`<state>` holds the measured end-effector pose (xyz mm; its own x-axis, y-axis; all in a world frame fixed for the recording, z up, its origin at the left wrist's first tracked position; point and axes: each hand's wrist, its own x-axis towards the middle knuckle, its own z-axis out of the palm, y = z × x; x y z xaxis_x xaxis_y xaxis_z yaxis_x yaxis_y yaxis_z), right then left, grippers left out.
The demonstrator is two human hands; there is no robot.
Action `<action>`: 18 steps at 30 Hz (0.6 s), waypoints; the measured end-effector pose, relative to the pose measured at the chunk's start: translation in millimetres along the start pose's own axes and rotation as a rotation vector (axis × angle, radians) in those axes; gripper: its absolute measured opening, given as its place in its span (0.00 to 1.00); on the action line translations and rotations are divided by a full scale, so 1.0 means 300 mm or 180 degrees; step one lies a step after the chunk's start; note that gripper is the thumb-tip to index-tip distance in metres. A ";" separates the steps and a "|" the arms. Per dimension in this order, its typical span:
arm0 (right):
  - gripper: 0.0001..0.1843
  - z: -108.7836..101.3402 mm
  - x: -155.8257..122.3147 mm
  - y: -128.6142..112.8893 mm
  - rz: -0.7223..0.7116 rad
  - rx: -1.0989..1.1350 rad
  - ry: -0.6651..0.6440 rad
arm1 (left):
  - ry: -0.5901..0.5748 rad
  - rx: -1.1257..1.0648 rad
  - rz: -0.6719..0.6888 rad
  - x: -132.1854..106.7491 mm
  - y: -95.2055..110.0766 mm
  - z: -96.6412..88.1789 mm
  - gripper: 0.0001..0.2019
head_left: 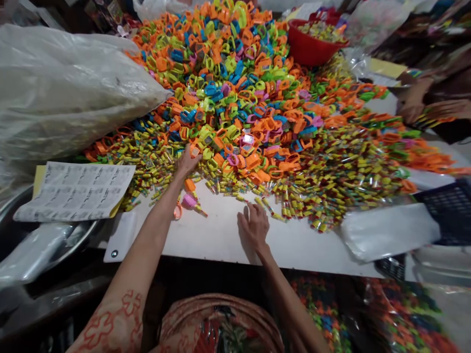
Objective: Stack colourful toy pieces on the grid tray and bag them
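A tall heap of plastic toy watches [235,93] in orange, green, blue and pink covers the white table. At the heap's front edge my left hand [187,162] is closed around an orange toy watch [194,150]; its fingertips are partly hidden. My right hand [254,224] rests low over the bare tabletop, fingers loosely bent and apart, holding nothing. Small yellow wrapped tubes [265,203] lie just beyond its fingertips. Between my hands and nearer the left forearm are a pink toy watch [189,200], a single yellow tube [200,211] and an orange piece [190,185].
A big plastic sack [66,93] and printed sticker sheets [81,191] over a metal basin [91,228] flank the left. More yellow tubes [331,171], clear bags [390,230] and a dark basket [449,211] lie right. Behind stands a red bowl [312,46]. Another person's hands [414,103] work at right.
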<state>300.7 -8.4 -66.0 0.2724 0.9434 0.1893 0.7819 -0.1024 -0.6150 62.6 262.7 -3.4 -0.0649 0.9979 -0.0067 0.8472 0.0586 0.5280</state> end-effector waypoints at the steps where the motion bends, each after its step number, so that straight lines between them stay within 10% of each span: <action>1: 0.25 0.011 0.005 -0.003 -0.0015 -0.0098 -0.0017 | -0.0020 -0.0099 0.0000 -0.006 0.014 0.026 0.36; 10: 0.34 0.138 0.090 -0.108 -0.0279 -0.0454 0.0000 | 0.0330 -0.0477 0.0359 -0.226 0.295 0.279 0.24; 18: 0.29 0.051 0.057 0.038 -0.0233 -0.0684 0.0166 | -0.0633 0.0015 0.1494 -0.389 0.480 0.332 0.27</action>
<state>305.6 11.3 -81.4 0.2347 0.9337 0.2702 0.9006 -0.1043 -0.4219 244.7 157.5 -11.1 0.4245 0.9028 0.0687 0.7634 -0.3977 0.5090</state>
